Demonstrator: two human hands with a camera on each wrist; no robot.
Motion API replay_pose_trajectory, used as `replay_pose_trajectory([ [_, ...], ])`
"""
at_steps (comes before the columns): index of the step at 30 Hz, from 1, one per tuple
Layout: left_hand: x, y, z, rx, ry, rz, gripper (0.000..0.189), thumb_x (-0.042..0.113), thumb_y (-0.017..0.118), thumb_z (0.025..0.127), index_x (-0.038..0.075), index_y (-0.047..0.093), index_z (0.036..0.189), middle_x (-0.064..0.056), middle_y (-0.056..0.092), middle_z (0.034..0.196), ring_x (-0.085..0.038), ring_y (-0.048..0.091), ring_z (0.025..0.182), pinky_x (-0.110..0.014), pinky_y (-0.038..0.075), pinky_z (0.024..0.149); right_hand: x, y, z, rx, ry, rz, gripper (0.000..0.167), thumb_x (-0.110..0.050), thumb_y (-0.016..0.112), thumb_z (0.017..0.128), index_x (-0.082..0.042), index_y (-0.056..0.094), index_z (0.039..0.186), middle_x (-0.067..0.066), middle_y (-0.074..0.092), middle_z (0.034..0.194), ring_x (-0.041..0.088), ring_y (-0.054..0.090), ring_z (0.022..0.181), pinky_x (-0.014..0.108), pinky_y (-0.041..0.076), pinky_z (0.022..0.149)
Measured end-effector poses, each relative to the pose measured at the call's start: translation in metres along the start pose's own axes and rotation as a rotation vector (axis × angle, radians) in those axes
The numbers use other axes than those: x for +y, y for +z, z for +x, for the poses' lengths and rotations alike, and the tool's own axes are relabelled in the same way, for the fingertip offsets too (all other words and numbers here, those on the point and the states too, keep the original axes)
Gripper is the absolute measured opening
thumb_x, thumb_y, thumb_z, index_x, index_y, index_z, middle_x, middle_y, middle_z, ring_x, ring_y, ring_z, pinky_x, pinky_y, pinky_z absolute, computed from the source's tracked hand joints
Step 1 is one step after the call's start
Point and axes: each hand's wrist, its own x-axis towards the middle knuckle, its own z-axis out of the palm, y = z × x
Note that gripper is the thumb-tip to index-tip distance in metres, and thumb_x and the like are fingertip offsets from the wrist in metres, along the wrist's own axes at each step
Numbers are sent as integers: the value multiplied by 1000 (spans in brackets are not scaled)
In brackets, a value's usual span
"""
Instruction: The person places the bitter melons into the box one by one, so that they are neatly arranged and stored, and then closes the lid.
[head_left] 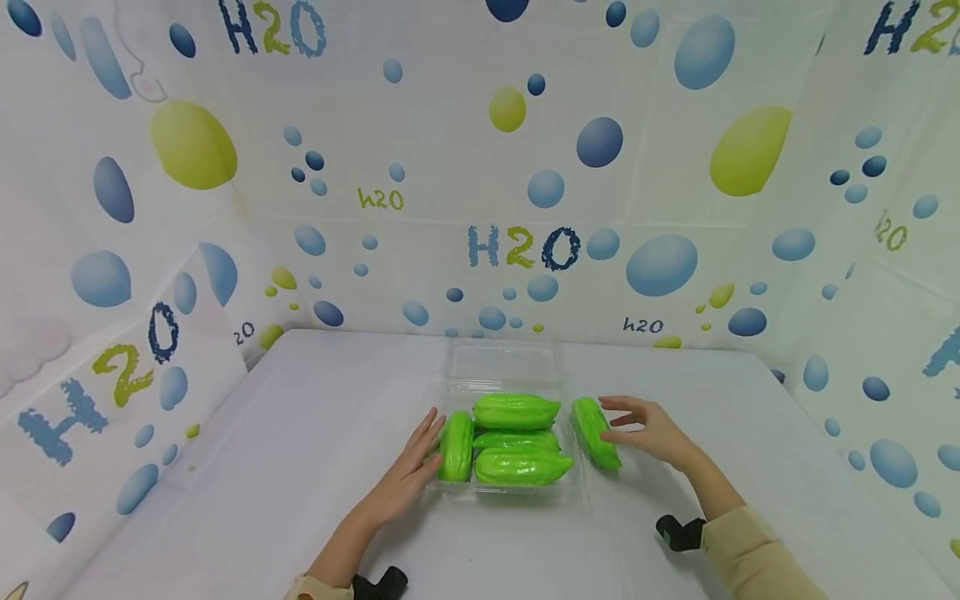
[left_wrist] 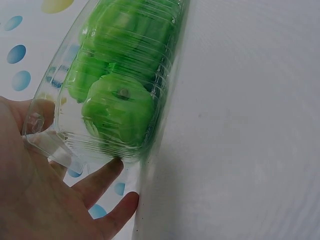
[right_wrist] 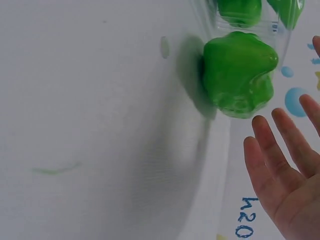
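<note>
A clear plastic clamshell container (head_left: 570,482) stands with its lid (head_left: 504,363) lifted back. Inside lie several glossy, ribbed green gourd-like vegetables (head_left: 517,411), one of them (head_left: 455,447) upright along the left wall. My left hand (head_left: 405,471) rests against the container's left side, its fingers extended; in the left wrist view the fingertips of the left hand (left_wrist: 45,185) meet the clear wall. Outside, just right of the container, is another green gourd (head_left: 596,432). Beside it hovers my right hand (head_left: 651,429), fingers spread, with a gap to the gourd (right_wrist: 240,72) in the right wrist view.
A white-covered table (head_left: 315,417) extends around the container. Behind it and at both sides hangs a white sheet (head_left: 435,250) printed with blue and yellow-green drops. Black devices (head_left: 680,533) are worn at both wrists, by the beige sleeves (head_left: 757,554).
</note>
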Motion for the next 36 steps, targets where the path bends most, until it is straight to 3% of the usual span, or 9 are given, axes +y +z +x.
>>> replay_pose_trajectory([
  [4, 1, 0, -1, 9, 17, -3, 51, 14, 39, 99, 2, 20, 145, -17, 5, 151, -39, 20, 133, -58, 19, 103, 5, 3, -2, 14, 31, -31, 61, -23, 72, 79, -3, 48, 131, 20, 47, 132, 36, 55, 104, 48, 48, 82],
  [12, 3, 0, 1, -6, -12, 1, 51, 15, 38, 99, 4, 19, 145, -13, 4, 152, -37, 24, 132, -55, 20, 104, 9, 8, -7, 18, 68, -25, 66, -24, 73, 78, -3, 44, 133, 22, 41, 136, 37, 55, 103, 52, 46, 81],
  [22, 1, 0, 1, -4, -4, -2, 52, 15, 39, 98, 3, 19, 145, -14, 4, 152, -40, 28, 129, -57, 21, 103, 7, 16, -8, -25, 86, 32, 73, -17, 74, 76, -1, 37, 137, 29, 39, 133, 31, 58, 95, 37, 50, 69],
  [28, 0, -1, 1, 1, 15, 1, 51, 14, 38, 99, 2, 19, 145, -15, 4, 152, -39, 25, 131, -57, 21, 103, 8, 21, -7, -8, 149, -28, 79, -22, 77, 74, -5, 35, 139, 29, 44, 127, 26, 61, 90, 32, 50, 61],
  [32, 16, -2, -3, 3, -1, -17, 51, 11, 39, 98, 0, 20, 144, -18, 5, 151, -40, 20, 133, -58, 19, 103, 9, 22, -8, 12, 178, -63, 79, -24, 78, 73, -5, 37, 138, 26, 48, 123, 26, 61, 88, 31, 51, 60],
  [36, 10, -2, -2, 2, -3, -10, 51, 11, 39, 98, 0, 20, 144, -17, 5, 151, -40, 21, 133, -58, 19, 103, 9, 21, -9, 43, 171, -72, 75, -19, 76, 74, 0, 38, 136, 28, 50, 120, 28, 61, 86, 31, 51, 59],
])
